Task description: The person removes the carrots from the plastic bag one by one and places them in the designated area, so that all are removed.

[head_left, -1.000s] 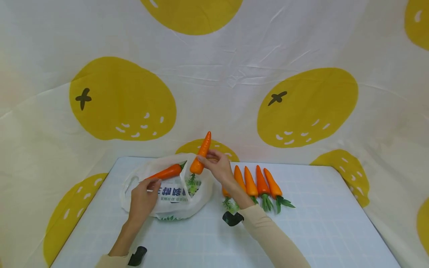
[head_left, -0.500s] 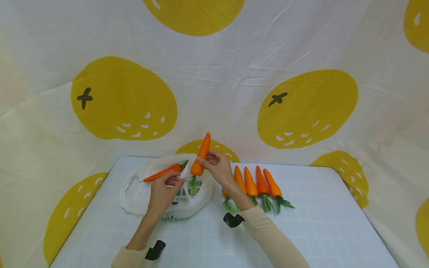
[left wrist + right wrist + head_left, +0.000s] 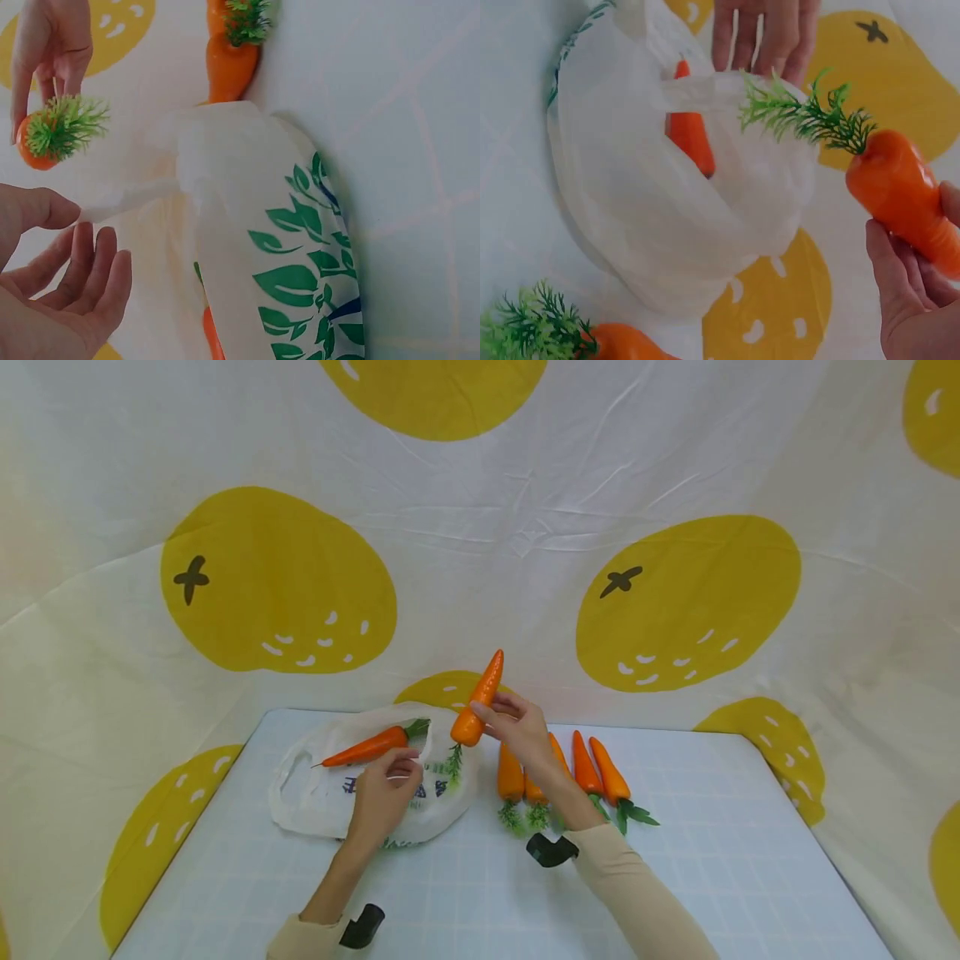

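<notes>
My right hand [image 3: 525, 735] holds an orange carrot [image 3: 478, 702] up between thumb and fingers, narrow tip up and feathery green top [image 3: 454, 764] hanging down. It is above the right side of a white plastic bag [image 3: 311, 814] with blue lettering and green leaf print. With thumb and fingertips, my left hand [image 3: 71, 277] pinches a raised strip of the bag. Another carrot [image 3: 367, 749], redder and with darker leaves, lies at the bag behind the left hand. Through the bag's opening, part of it [image 3: 692, 142] shows in the right wrist view.
Several more carrots lie side by side right of the bag, from one carrot [image 3: 511, 772] near it to another carrot [image 3: 611, 774] farther right. My right forearm partly covers the row. A light checked cloth covers the table [image 3: 720, 860], and a fruit-print curtain [image 3: 495, 560] hangs behind.
My left hand has moved right, from the redder carrot's tip to the bag's edge. The right hand has shifted right with its carrot, whose green top has swung out from behind the bag's edge.
</notes>
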